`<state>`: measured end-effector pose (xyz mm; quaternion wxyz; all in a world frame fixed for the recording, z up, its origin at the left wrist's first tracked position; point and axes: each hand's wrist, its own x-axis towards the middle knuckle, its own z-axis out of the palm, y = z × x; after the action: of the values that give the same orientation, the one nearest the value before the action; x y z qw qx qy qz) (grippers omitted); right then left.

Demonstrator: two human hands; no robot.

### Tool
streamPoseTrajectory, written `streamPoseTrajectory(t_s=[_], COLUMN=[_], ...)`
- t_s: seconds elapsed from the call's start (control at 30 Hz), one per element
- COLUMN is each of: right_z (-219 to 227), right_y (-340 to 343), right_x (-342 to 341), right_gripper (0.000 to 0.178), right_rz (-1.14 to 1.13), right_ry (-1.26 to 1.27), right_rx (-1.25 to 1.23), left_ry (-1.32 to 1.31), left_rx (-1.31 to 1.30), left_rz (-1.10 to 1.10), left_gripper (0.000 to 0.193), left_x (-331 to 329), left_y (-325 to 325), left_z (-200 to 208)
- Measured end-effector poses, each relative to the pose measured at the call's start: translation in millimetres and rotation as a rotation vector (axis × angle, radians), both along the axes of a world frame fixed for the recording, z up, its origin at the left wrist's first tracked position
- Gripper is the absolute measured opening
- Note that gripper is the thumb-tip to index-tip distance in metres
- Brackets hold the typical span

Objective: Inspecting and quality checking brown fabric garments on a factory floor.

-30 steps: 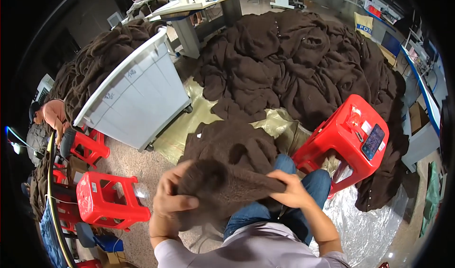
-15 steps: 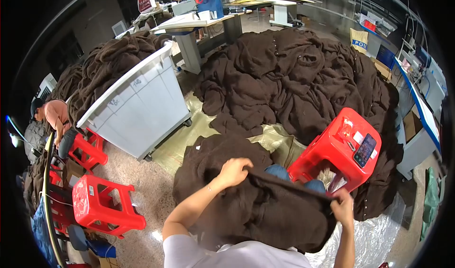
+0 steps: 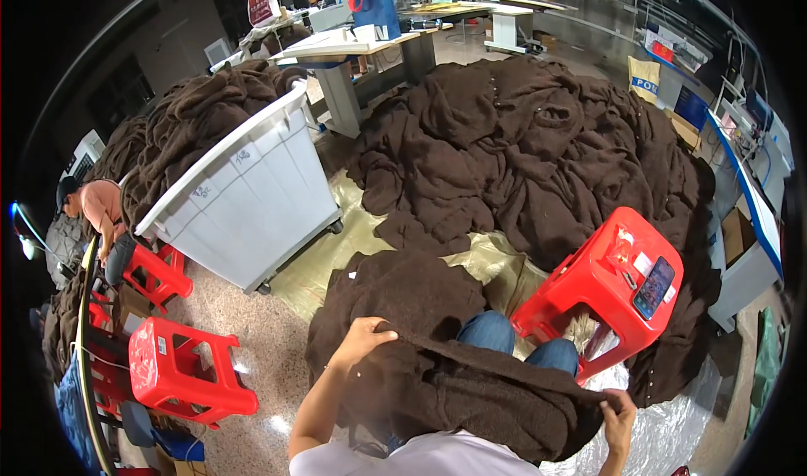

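Observation:
A dark brown knitted garment (image 3: 496,396) is stretched across my lap between both hands. My left hand (image 3: 363,341) pinches its upper edge, thumb and fingers closed on the cloth. At the garment's right end, my right hand (image 3: 619,415) grips the edge near a corner. The stretched edge runs from one hand to the other, sloping down to the right. Beyond it show my knees in blue jeans (image 3: 489,333). More brown knitwear (image 3: 395,287) lies bunched just past my left hand, with a small white tag on it.
A large heap of brown garments (image 3: 538,156) covers the floor ahead. At right stands a red stool (image 3: 588,274) bearing a phone (image 3: 654,288). A white wheeled bin (image 3: 252,190) full of garments is at left, near another red stool (image 3: 189,367) and a seated person (image 3: 101,211).
Both hands have come down towards me with the garment's edge, my left hand also moving left. More of my knees now shows beyond the cloth.

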<state>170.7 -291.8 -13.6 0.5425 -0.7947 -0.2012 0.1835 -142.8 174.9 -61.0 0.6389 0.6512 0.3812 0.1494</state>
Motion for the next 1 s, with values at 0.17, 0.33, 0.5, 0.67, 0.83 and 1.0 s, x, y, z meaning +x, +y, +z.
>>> streamPoseTrajectory(t_s=[0.17, 0.33, 0.5, 0.67, 0.83, 1.0], right_z=[17, 68, 96, 73, 62, 41], right_y=[-6, -35, -16, 82, 144, 155], right_x=[17, 37, 19, -58, -71, -83], right_gripper=[0.009, 0.028, 0.027, 0.018, 0.024, 0.022], right_rz=[-0.15, -0.318, -0.472, 0.554, 0.506, 0.678], right_ry=[-0.061, -0.362, -0.579, -0.335, -0.377, -0.223], right_rx=[0.143, 0.163, 0.116, 0.207, 0.256, 0.215], left_ry=[-0.204, -0.333, -0.395, -0.444, -0.402, -0.39], left_rx=[-0.143, -0.131, -0.335, -0.258, -0.259, 0.014], left_rz=[0.152, 0.157, 0.009, -0.087, -0.217, -0.034], left_gripper=[0.005, 0.014, 0.015, 0.022, 0.024, 0.022], left_x=[-5, 23, 73, 125, 132, 126], left_y=[1, -20, -66, -141, -174, -181], left_z=[20, 57, 82, 72, 65, 52])
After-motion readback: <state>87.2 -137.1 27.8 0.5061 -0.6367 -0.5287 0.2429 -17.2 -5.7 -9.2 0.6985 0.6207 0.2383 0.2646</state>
